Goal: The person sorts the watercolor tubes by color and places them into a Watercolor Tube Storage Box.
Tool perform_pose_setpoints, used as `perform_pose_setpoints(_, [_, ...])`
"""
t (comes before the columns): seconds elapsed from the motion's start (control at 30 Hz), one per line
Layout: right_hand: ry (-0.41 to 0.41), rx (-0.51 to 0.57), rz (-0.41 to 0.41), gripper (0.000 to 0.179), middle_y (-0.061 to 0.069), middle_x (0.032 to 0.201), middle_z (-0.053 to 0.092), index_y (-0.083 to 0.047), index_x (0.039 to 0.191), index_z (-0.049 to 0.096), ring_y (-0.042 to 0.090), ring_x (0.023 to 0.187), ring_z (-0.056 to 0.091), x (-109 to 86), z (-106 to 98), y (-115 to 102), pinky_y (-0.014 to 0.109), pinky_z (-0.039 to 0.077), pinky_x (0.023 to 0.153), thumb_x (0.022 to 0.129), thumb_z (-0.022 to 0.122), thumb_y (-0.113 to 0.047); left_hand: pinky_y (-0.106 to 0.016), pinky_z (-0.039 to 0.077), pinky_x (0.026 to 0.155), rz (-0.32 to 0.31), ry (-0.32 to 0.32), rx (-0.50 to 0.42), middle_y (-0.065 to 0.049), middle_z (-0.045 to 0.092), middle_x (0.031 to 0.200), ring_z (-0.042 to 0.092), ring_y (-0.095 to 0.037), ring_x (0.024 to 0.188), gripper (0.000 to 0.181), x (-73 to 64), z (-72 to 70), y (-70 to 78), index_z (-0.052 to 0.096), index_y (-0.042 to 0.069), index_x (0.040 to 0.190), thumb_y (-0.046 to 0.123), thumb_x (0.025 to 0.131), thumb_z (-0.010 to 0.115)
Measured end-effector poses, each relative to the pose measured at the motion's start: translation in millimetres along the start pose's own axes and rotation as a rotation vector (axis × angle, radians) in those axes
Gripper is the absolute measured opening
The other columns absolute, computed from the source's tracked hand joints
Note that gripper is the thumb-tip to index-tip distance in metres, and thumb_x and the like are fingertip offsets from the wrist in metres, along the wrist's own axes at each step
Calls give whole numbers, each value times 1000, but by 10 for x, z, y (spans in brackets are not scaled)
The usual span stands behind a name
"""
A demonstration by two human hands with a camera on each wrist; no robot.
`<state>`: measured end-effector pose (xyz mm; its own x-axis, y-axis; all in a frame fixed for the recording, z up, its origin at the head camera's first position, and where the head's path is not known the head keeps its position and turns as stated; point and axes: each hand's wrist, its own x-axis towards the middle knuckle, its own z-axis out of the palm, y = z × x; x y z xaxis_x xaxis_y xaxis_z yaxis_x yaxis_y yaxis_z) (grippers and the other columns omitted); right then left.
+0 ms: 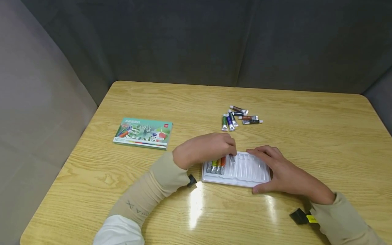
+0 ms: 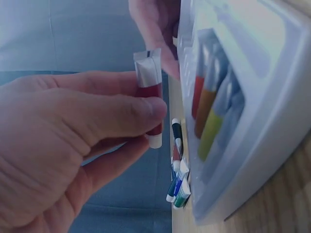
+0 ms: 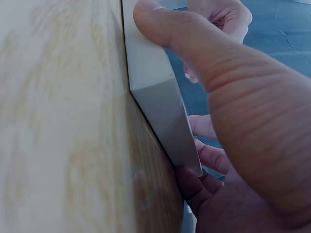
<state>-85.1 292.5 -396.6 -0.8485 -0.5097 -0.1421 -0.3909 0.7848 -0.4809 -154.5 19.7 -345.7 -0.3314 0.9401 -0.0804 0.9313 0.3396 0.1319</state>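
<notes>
My left hand (image 1: 208,147) is over the white plastic tray (image 1: 249,171), pinching a small red paint tube (image 2: 152,91) between thumb and fingers. In the left wrist view its white cap points down and its silver crimped end up. The tray's left slots hold several tubes side by side, among them a yellow tube (image 1: 214,166), an ochre one and an orange-red one (image 1: 223,165). My right hand (image 1: 286,174) grips the tray's right end, thumb along the near side and fingers at the far side. Ridged slots show in the tray's middle and right.
Beyond the tray lies a loose cluster of several paint tubes, including a green tube (image 1: 224,122), a blue one (image 1: 229,121) and a brown one (image 1: 249,117). A green illustrated paint box (image 1: 143,133) lies flat at the left on the wooden table (image 1: 92,177).
</notes>
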Motion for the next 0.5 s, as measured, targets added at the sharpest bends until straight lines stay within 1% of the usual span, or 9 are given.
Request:
perform_pose_setpoints(0.07, [4, -3, -4, 110, 6, 148, 44, -20, 155, 46, 28, 135, 40, -2, 7, 5, 56, 47, 105, 67, 80, -77, -22, 54, 97, 0, -27, -10, 1, 72, 120, 65, -13, 111, 22, 12, 15, 18, 76, 14, 116, 6, 101, 63])
perform_pose_setpoints(0.17, [5, -8, -8, 110, 6, 148, 45, -20, 155, 45, 27, 134, 40, -1, 16, 9, 55, 48, 105, 67, 80, -77, -22, 53, 90, 8, -50, -24, 3, 74, 111, 64, -11, 101, 22, 27, 32, 37, 78, 15, 109, 2, 100, 64])
perform_pose_setpoints(0.33, [2, -11, -11, 110, 6, 149, 44, -21, 156, 44, 27, 134, 40, 1, 9, 13, 55, 47, 104, 68, 79, -77, -21, 50, 81, 29, -56, -45, 5, 73, 97, 59, -9, 89, 27, 40, 54, 58, 80, 17, 99, -1, 100, 60])
perform_pose_setpoints(0.5, [6, -6, -17, 110, 6, 148, 44, -20, 156, 44, 27, 134, 40, 1, 8, 17, 55, 47, 105, 68, 80, -76, -20, 46, 76, 12, -60, -45, 3, 68, 97, 54, -10, 85, 25, 54, 83, 76, 78, 16, 94, 1, 101, 60])
